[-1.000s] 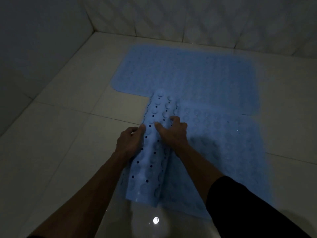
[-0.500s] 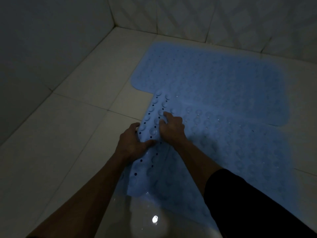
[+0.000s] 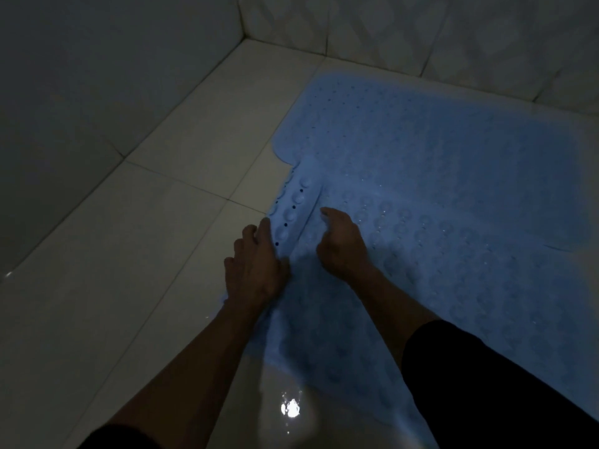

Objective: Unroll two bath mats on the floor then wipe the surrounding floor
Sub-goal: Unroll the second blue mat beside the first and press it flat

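Head camera: in a dim tiled corner, we press the last curl out of the near bath mat (image 3: 421, 254). A second ago its left strip stood up as a raised fold between our hands, its suction cups facing up; half a second ago that fold had begun to sink; now only a narrow band of cups and holes along the left edge (image 3: 288, 215) looks turned up, and the rest lies spread over the floor (image 3: 146, 254).

Our left hand (image 3: 256, 270) sits at that left edge, fingers lying loosely along the fold with the thumb side against it; whether it pinches the rubber or only pushes it down we cannot tell in this light. Our right hand (image 3: 340, 244) rests on the mat just inside the fold, fingers bent, knuckles up, pressing and holding nothing.

The far bath mat (image 3: 437, 140) lies flat toward the wall corner, its near edge meeting or slightly overlapping the near one; the seam is hard to read.

We judge the unrolling nearly done: one more flattening of the left band should finish it. Wiping has not begun, and no cloth is in view. A bright glare (image 3: 290, 409) shines on the tile below our arms.
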Motion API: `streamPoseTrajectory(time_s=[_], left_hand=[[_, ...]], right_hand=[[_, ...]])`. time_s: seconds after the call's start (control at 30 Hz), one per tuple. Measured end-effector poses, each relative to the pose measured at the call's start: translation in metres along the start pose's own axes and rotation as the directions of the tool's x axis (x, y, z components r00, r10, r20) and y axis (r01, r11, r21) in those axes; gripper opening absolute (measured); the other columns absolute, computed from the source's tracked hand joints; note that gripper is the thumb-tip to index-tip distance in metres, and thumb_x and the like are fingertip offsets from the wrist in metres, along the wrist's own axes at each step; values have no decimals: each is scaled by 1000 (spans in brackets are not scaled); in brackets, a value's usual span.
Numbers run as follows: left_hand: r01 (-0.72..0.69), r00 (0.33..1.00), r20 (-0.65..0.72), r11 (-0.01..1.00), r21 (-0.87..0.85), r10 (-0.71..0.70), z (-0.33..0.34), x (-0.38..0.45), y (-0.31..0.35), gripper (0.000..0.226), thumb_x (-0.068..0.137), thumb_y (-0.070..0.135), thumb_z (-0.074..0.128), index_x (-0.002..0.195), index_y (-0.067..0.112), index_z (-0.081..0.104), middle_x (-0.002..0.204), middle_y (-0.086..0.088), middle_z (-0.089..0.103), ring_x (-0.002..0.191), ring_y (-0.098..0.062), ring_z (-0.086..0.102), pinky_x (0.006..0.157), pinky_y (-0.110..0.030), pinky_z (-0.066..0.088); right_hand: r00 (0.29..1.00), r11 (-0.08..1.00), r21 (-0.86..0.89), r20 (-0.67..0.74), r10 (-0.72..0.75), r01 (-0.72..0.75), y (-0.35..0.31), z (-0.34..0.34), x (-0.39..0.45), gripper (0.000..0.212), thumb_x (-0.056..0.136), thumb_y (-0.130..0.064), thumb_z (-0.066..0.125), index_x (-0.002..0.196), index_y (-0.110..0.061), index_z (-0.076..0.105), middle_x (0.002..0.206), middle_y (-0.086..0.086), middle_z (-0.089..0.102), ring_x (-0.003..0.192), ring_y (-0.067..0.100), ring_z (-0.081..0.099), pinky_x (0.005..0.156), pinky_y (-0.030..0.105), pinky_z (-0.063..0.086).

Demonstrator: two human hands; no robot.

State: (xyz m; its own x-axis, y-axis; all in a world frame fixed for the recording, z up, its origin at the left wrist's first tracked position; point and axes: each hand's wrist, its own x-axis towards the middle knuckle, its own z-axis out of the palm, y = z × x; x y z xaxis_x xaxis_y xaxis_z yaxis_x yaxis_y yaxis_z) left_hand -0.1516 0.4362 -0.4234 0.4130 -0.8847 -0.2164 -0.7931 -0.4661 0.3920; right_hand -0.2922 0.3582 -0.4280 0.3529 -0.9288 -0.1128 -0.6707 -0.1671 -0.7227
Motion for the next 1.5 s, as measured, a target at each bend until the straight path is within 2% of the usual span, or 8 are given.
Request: streamPoseTrajectory(time_s=[0.17, 0.33, 0.5, 0.57, 0.7, 0.87, 1.07, 1.5], left_hand=[[15, 999, -39, 999, 40, -14, -4, 8, -8, 83, 92, 30, 58, 157, 27, 7, 160, -10, 16, 140, -33, 25, 108, -58, 30], [-52, 990, -122, 979, 197, 77, -3, 12, -13, 96, 87, 26, 65, 159, 29, 2, 164, -9, 6, 147, -32, 8, 113, -60, 22], [-65, 984, -122, 897, 438, 131, -7, 30, -18, 65, 91, 30, 54, 151, 15, 32, 162, -12, 16, 143, -37, 21, 110, -65, 18], [-9, 990, -120, 868, 497, 79, -12, 41, -22, 63, 98, 40, 44, 152, 11, 30, 162, -15, 19, 143, -39, 25, 111, -71, 15], [39, 999, -52, 750, 660, -7, -14, 59, -36, 75, 100, 60, 8, 158, 14, 13, 166, -14, 3, 152, -38, -8, 108, -72, -19], [-68, 994, -45, 907, 415, 96, 0, 60, -41, 74, 99, 60, 7, 160, 18, 5, 166, -10, -10, 151, -33, -15, 117, -63, -10], [-128, 990, 83, 961, 247, 110, 24, 68, -26, 71, 88, 82, 4, 150, 54, -14, 163, 6, -23, 147, -34, -29, 111, -70, -16], [-140, 990, 61, 956, 258, 128, 34, 66, -22, 70, 88, 82, 4, 148, 56, -17, 163, 7, -25, 145, -33, -32, 111, -70, -16]], right_hand=[[976, 909, -416, 211, 61, 33, 18, -3, -4, 64, 93, -23, 52, 152, -19, 28, 163, 8, 17, 147, 29, 17, 113, 52, 30], [978, 888, -457, 204, 52, 48, 20, -2, -2, 63, 94, -27, 52, 151, -22, 28, 163, 5, 14, 148, 27, 13, 112, 52, 30], [984, 895, -444, 172, 43, 39, 20, -3, 4, 57, 92, -27, 53, 146, -27, 36, 160, 0, 21, 145, 25, 19, 108, 51, 33], [987, 897, -441, 153, 51, 22, 20, -1, 6, 55, 92, -28, 52, 145, -29, 38, 159, -2, 23, 144, 24, 20, 108, 51, 33], [987, 885, -466, 151, 62, 15, 19, 0, 9, 55, 90, -29, 51, 143, -31, 37, 155, -4, 25, 141, 24, 22, 106, 50, 31], [997, 866, -497, 69, -20, 51, 24, -3, 21, 54, 87, -44, 54, 138, -30, 41, 148, 1, 33, 134, 29, 32, 100, 48, 36], [983, 854, -518, 133, 126, -39, 50, -4, 24, 78, 87, -78, 27, 152, -46, -2, 164, -6, -15, 150, 30, -17, 115, 67, 2], [991, 868, -492, 64, 117, -71, 62, -1, 7, 71, 90, -77, 18, 150, -52, -10, 162, -12, -22, 148, 22, -26, 118, 59, -10]])
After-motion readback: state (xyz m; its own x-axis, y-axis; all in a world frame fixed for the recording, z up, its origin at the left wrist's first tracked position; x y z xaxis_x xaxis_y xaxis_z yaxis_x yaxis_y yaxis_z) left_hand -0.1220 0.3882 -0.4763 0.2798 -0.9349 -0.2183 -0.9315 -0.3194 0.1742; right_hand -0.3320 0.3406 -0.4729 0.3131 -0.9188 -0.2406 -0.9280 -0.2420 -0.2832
